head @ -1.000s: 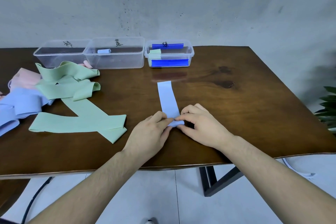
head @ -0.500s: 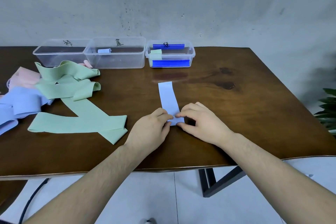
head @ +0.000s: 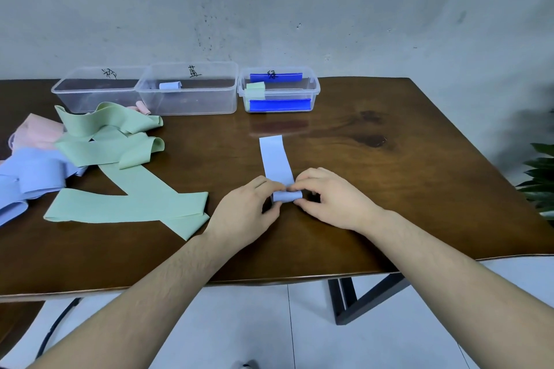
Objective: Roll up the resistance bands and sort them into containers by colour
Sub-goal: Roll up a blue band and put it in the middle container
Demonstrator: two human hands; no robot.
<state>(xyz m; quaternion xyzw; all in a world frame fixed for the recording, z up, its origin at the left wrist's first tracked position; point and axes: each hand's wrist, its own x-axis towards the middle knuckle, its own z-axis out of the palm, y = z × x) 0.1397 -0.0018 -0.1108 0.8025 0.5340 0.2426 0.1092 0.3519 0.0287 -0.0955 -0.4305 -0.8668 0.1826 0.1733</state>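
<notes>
Item in hand: pale blue resistance band (head: 275, 159), lying flat on the wooden table (head: 389, 204) with its near end wound into a small roll. Left hand (head: 248, 210) and right hand (head: 329, 201) both pinch that roll, fingers curled close around it; a short flat tail runs away toward the containers.

Done, by appearance: one blue roll sits in the middle clear container (head: 189, 90); one green roll sits in the blue-clipped right container (head: 278, 90); a pink roll (head: 144, 107) lies on the table beside the left container (head: 96, 88), which looks bare.

Left: loose green bands (head: 129, 186), blue bands (head: 33, 177) and pink bands (head: 36, 132) heaped at the table's left. Task judged early.

Setting: dark glossy wood top, black metal leg, pale tiled floor, scuffed grey wall, a plant's leaves (head: 539, 177) at right.
</notes>
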